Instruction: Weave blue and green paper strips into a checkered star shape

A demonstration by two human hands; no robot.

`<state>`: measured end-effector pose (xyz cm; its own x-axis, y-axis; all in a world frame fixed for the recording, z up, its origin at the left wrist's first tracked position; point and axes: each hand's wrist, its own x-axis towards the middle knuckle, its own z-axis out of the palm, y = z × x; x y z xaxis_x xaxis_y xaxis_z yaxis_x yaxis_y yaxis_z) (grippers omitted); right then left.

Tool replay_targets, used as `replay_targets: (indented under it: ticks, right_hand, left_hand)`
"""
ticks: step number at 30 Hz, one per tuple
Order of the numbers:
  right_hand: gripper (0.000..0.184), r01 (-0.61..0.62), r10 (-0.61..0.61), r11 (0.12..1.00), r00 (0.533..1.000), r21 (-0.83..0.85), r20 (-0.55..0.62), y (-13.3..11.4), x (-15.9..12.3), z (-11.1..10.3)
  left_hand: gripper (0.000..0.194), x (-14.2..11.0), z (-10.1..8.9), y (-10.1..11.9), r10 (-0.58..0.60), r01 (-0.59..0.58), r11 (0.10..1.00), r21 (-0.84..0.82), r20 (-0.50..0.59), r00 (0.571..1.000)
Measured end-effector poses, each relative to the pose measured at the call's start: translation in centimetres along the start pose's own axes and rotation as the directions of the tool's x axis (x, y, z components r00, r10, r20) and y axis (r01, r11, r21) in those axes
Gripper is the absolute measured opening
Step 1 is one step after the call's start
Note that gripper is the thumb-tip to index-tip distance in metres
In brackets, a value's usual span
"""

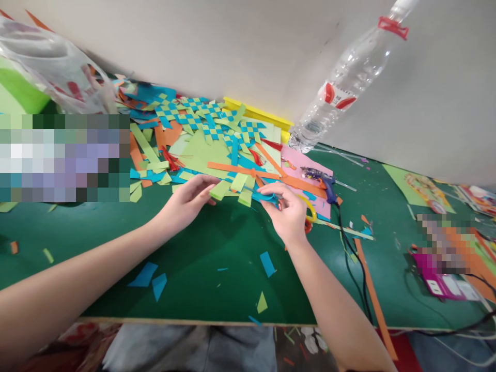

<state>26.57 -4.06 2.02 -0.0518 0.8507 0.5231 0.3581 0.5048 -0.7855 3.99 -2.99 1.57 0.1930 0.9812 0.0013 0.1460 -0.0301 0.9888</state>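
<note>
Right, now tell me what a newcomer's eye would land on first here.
Probably the blue-and-green checkered paper weaving, bright and busy at the back of the green table. Next, likely the tall clear bottle with its red-and-white label, at upper right before the pale wall. Then the left hand and right hand near the middle, with light-green paper strips between them.

Lime paper strips [219,190], blue strip [264,197], blue-and-lime checkered weaves [212,133], orange strips [374,297], pink sheet [323,206], green tabletop [228,248]
</note>
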Motion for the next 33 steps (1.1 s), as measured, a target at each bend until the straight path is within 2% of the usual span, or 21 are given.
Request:
replay_targets:
  ticks: [1,3,5,7,9,16,19,22,25,27,29,31,33]
  right_hand:
    - [0.009,0.058,-0.059,0.997,0.998,-0.045,-0.003,-0.1,0.0,-0.1]
    - [0.013,0.174,-0.175,0.975,0.985,-0.141,0.007,-0.3,0.0,-0.2]
    - [0.016,0.262,-0.261,0.941,0.965,-0.216,0.037,-0.5,0.1,-0.3]
    - [0.017,0.314,-0.309,0.912,0.949,-0.265,0.062,-0.5,0.0,-0.3]
    - [0.017,0.34,-0.328,0.891,0.94,-0.301,0.093,-0.3,0.0,-0.3]
    - [0.018,0.413,-0.371,0.855,0.909,-0.314,0.189,-0.3,0.0,-0.3]
    - [0.028,0.386,-0.324,0.838,0.921,-0.386,0.217,-0.4,0.1,-0.3]
    - [0.038,0.306,-0.268,0.788,0.952,-0.534,0.149,0.2,0.4,-0.7]
    - [0.03,0.22,-0.209,0.71,0.973,-0.669,0.098,1.0,1.0,-1.7]
    - [0.024,0.179,-0.19,0.623,0.979,-0.762,0.074,0.9,1.4,-2.8]
    - [0.028,0.136,-0.192,0.543,0.981,-0.828,0.035,0.3,1.7,-3.9]
    - [0.029,0.071,-0.179,0.532,0.983,-0.844,-0.03,-0.6,1.8,-4.9]
    - [0.027,0.033,-0.102,0.55,0.994,-0.835,-0.028,-1.1,1.5,-5.5]
  left_hand:
    - [0.031,0.1,-0.1,-0.1,-0.071,0.078,0.989,-0.128,0.058,0.996]
    - [0.034,0.1,-0.2,-0.1,-0.131,0.171,0.936,-0.308,0.149,0.98]
    - [0.036,0.0,-0.3,-0.1,-0.148,0.231,0.89,-0.392,0.23,0.962]
    - [0.036,-0.1,-0.2,0.0,-0.167,0.282,0.87,-0.406,0.295,0.941]
    - [0.036,-0.2,-0.1,0.2,-0.198,0.318,0.862,-0.395,0.314,0.928]
    - [0.025,0.0,0.2,0.4,-0.334,0.415,0.831,-0.37,0.265,0.905]
    - [0.025,0.1,0.1,0.4,-0.327,0.391,0.842,-0.373,0.225,0.918]
    - [0.026,0.4,0.0,0.2,-0.308,0.333,0.86,-0.386,0.125,0.943]
    - [0.028,0.8,-0.3,0.0,-0.281,0.268,0.88,-0.392,0.026,0.959]
    - [0.027,1.0,-0.4,-0.1,-0.261,0.229,0.895,-0.383,-0.032,0.965]
    - [0.025,1.2,-0.5,-0.1,-0.232,0.194,0.913,-0.358,-0.067,0.97]
    - [0.025,1.3,-0.6,-0.2,-0.189,0.155,0.932,-0.328,-0.076,0.979]
    - [0.026,1.2,-0.6,-0.2,-0.141,0.115,0.946,-0.305,-0.065,0.988]
